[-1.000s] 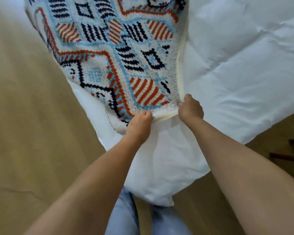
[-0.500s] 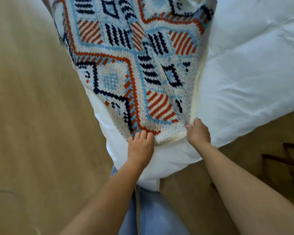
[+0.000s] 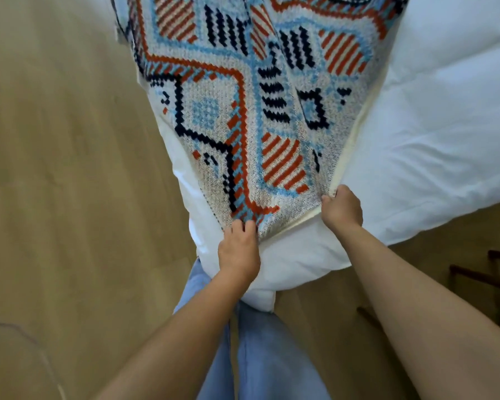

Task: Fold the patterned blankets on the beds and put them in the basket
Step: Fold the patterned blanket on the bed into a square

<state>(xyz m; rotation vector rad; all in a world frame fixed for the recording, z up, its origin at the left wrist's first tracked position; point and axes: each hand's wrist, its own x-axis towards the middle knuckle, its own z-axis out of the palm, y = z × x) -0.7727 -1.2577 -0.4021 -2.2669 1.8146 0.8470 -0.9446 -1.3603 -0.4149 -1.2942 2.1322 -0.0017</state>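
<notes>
Left hand (image 3: 238,249), right hand (image 3: 342,210): my fingers clamp the near hem of the red-blue-black knitted blanket (image 3: 243,111), spread centre frame on the white padded duvet (image 3: 430,140), corners held for folding

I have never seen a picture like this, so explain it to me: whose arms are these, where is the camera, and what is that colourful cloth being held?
There is no machine here, only a person working with bare hands. The picture comes from a wide-angle camera worn on that person's head. It looks forward and down, so the arms reach in from the bottom and the blue trousers show below. A white duvet lies spread out, one corner hanging over the tan floor. On it lies a patterned blanket in light blue, orange and dark navy. The left hand and the right hand each grip its near edge, the right one at a corner.
</notes>
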